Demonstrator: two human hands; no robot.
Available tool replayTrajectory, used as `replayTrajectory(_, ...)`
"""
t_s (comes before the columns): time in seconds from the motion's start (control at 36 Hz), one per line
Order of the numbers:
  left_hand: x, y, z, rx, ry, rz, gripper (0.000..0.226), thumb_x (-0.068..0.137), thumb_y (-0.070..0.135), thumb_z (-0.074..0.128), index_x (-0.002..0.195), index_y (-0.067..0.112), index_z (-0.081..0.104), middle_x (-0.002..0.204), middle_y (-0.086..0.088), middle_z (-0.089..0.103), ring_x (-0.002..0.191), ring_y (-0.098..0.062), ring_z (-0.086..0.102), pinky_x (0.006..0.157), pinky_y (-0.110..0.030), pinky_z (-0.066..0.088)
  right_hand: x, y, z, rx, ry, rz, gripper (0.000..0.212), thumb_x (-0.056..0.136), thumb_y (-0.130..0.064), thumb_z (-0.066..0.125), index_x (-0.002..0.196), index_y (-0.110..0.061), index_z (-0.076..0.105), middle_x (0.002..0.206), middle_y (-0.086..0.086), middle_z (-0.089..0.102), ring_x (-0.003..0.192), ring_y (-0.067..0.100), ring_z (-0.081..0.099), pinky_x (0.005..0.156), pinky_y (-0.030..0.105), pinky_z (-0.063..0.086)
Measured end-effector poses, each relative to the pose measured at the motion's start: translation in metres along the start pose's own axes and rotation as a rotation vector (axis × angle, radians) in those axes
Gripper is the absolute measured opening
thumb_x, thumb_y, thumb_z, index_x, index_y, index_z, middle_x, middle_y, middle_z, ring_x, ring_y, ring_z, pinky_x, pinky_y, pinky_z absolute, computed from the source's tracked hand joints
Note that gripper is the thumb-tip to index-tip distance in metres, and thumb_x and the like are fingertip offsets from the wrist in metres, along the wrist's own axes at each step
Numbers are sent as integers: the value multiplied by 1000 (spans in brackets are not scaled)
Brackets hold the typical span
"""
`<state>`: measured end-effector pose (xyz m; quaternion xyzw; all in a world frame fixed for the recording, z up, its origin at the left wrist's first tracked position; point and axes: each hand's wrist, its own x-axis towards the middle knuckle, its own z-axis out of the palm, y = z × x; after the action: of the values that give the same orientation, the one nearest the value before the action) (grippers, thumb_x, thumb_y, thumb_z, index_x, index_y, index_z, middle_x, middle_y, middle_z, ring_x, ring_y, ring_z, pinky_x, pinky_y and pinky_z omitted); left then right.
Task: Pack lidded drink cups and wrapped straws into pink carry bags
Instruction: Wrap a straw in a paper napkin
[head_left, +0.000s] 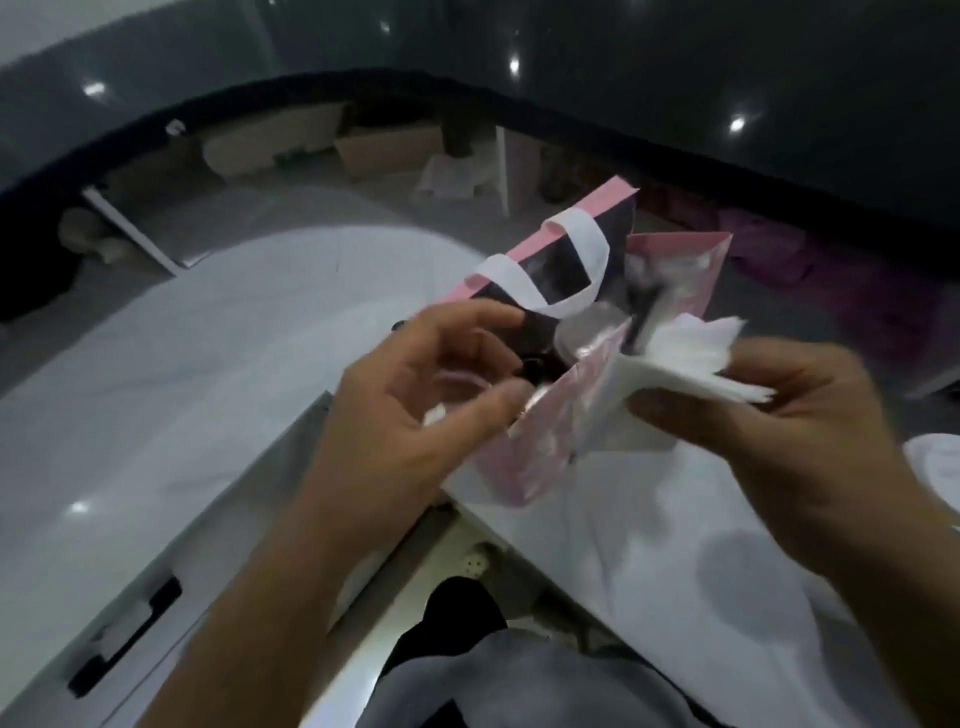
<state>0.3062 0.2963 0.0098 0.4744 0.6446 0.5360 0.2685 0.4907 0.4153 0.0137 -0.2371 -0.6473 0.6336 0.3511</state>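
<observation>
A pink bag (540, 457) stands open on the white bench (649, 551), in the middle of the view, between the two hands. A cup (587, 332) with a clear lid sits inside it, and a white handle (571, 260) loops over the far wall. The left hand (431, 384) is at 9 o'clock from the bag. Its fingers are curled at the bag's mouth and the thumb is at the near wall. The picture is blurry, so one cannot tell if this hand pinches the wall or only rests there. The right hand (810, 431) is at 3 o'clock from the bag. It grips a bunch of white napkins (685, 364) between thumb and fingers. The napkins are just beside the bag's side, not yet in it. The bag's mouth is a long slot that runs from 8 o'clock to 2 o'clock, so the napkins likely have to slip in next to the cup along that line. The right hand is the nearer one for that job. A second pink bag (675, 270) stands just behind, at 1 o'clock. No wrapped straw shows for sure.
</observation>
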Motion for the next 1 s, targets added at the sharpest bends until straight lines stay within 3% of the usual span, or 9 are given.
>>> replayTrajectory(0.08,48,-1,-28,365,-15,66,51,85,28,75,130,37,54,118,14,63,114,-8,59,96,-33,51,25,-16,-14,-234,22,-136,21,68,-3,79,89,-5,78,90,0,73,84,10,69,71,18,54)
replayTrajectory(0.19,103,-4,-39,672,-347,-89,83,83,38,75,146,53,22,153,10,37,134,-13,42,100,-29,40,55,-44,-24,-455,-23,-112,25,69,-63,77,87,-46,75,98,-15,69,94,9,65,76,14,49)
replayTrajectory(0.28,131,-11,-36,720,-510,-75,85,85,26,73,144,56,19,151,9,40,124,-19,52,90,-35,53,62,-60,-11,-701,-99,-200,20,81,-40,73,100,-34,76,106,-5,66,94,17,67,72,25,55)
replayTrajectory(0.33,144,-18,-40,618,-532,-75,76,88,22,68,142,56,26,140,11,52,111,-15,60,85,-34,55,63,-63,-1,-770,-160,-183,26,81,-31,65,104,-28,76,107,-6,67,94,20,68,67,37,57)
replayTrajectory(0.47,162,-42,-61,281,-471,-78,53,94,23,60,135,52,42,119,14,61,98,-4,65,80,-33,60,78,-45,22,-771,-122,-81,23,83,-4,73,98,-20,79,96,-3,75,79,20,71,59,41,57)
replayTrajectory(0.58,170,-65,-71,60,-419,-145,52,94,10,61,130,47,52,109,13,69,91,-7,70,82,-37,61,97,-20,36,-1011,-127,-22,25,84,-7,69,99,-24,78,98,-13,75,92,6,69,78,31,54)
replayTrajectory(0.69,175,-78,-75,-102,-392,-222,45,93,11,66,125,41,58,110,7,72,94,-14,72,80,-38,62,121,8,51,-1233,-217,201,32,95,-12,57,121,-26,70,125,-12,67,112,5,61,95,26,50)
replayTrajectory(0.81,180,-84,-80,-154,-390,-236,45,93,10,65,126,39,57,105,9,70,94,-12,69,76,-32,61,145,34,63,-1321,-290,426,33,100,-18,52,129,-26,64,127,-8,65,105,11,61,84,22,45)
replayTrajectory(1.0,184,-92,-83,-219,-437,-213,43,91,12,68,124,37,59,100,9,73,93,-14,71,74,-30,61,173,63,71,-1426,-345,504,33,97,-22,54,128,-26,65,130,2,64,118,27,59,101,42,47)
